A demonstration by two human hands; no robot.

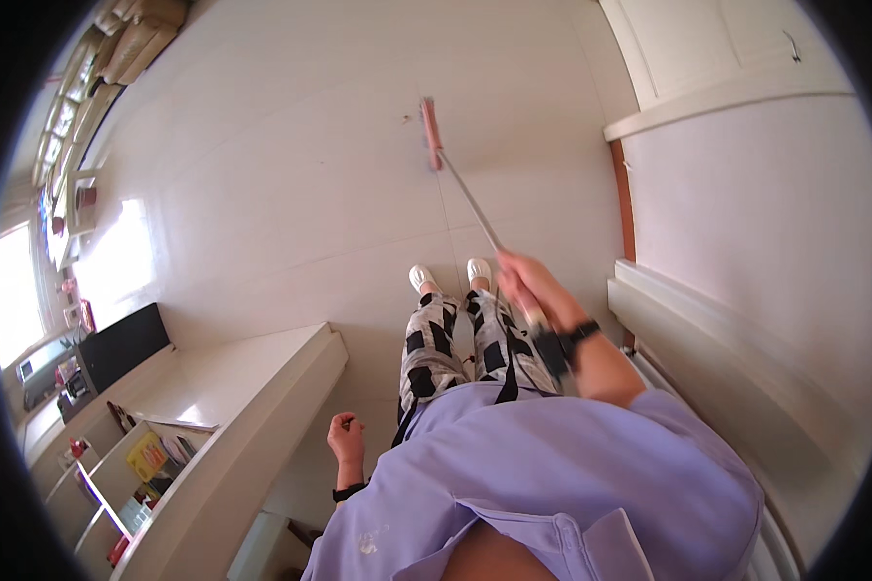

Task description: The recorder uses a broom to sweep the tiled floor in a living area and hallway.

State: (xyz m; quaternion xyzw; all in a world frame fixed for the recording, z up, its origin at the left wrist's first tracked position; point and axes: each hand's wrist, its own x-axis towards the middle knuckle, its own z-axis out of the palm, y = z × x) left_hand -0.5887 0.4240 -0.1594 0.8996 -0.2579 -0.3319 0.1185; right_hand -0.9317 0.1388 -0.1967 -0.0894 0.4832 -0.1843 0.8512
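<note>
My right hand (529,285) grips the pale handle of a broom (471,197), a little above and to the right of my shoes. The broom's pink head (431,136) rests on the light floor (298,196) out in front of me. Just left of its bristles lies a small bit of debris (406,118). My left hand (346,436) hangs by my left side with its fingers curled in, and I see nothing held in it. Both wrists carry black bands.
On the right stand a white wall (756,189), a protruding ledge (683,319) and a door with a handle (792,47). A partition (261,436) with shelves rises at lower left, near a television (127,345). Sofas (142,47) line the far left. White shoes (479,271) are on my feet.
</note>
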